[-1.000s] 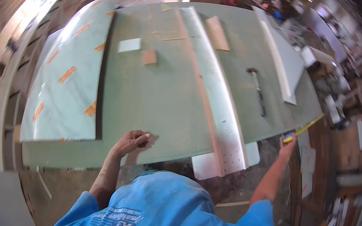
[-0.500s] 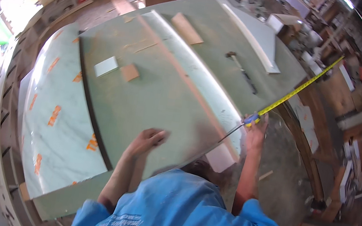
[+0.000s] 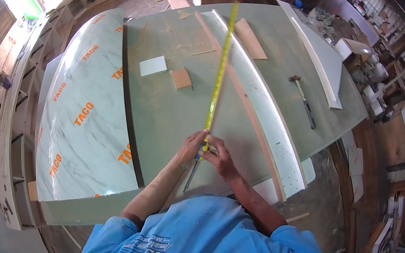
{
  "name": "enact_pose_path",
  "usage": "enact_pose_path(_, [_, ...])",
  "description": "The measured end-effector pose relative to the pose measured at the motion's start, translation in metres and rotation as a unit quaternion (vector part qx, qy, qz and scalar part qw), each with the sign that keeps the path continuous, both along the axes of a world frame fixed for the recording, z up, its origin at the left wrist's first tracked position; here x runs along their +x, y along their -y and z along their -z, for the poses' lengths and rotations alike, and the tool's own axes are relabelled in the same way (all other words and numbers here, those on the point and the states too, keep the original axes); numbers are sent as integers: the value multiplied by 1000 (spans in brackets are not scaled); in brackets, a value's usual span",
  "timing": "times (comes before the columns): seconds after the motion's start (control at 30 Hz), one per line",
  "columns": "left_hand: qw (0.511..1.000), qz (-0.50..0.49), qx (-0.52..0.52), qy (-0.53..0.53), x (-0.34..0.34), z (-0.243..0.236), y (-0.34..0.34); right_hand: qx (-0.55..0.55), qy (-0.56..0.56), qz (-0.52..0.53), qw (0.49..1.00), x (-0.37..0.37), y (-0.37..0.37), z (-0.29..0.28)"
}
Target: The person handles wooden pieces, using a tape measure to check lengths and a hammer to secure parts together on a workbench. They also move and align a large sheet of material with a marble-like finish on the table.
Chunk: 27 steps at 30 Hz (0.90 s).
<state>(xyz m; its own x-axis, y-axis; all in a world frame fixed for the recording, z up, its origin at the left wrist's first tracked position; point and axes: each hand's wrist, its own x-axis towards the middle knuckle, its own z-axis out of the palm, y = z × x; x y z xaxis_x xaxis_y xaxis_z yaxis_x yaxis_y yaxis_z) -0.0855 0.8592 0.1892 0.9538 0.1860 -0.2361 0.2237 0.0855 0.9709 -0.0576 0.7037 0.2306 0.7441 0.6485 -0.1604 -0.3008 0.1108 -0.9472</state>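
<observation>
My left hand (image 3: 190,148) and my right hand (image 3: 221,161) meet around a blue-and-yellow tape measure (image 3: 203,149), fingers closed on it. Its long yellow blade (image 3: 217,87) extends away from me over the greenish board (image 3: 162,115) and crosses the pink wooden edge (image 3: 256,126) of a long pale strip (image 3: 278,143). A thin dark bar (image 3: 191,176) extends from below my hands toward my body. Left of them lies a glossy marble-patterned sheet (image 3: 81,150) with orange lettering. A hammer (image 3: 303,99) lies to the right.
A small white piece (image 3: 153,66) and tan block (image 3: 181,79) lie on the board, with a tan offcut (image 3: 252,39) and a long white panel (image 3: 326,71) farther right. Shelf carcasses (image 3: 19,162) line the left side; cluttered wood offcuts (image 3: 393,218) fill the right.
The tape measure has moved from the right edge to the middle, its blade swung from pointing right to pointing away from me. My left hand has joined my right on it.
</observation>
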Motion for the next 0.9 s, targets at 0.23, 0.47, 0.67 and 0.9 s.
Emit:
enact_pose_path(0.23, [950,-185,-246,-47,-61,0,-41,-181,370,-98,906,87,-64,48])
enact_pose_path(0.47, [935,-218,-280,-17,-87,6,-69,-330,593,-191,710,227,-187,79])
enact_pose_path(0.67, [935,-231,-268,-37,-92,5,-93,-422,644,-328,548,283,-276,77])
enact_pose_path(0.9, [912,-250,-321,-47,-93,24,-109,-329,564,-360,666,294,-349,55])
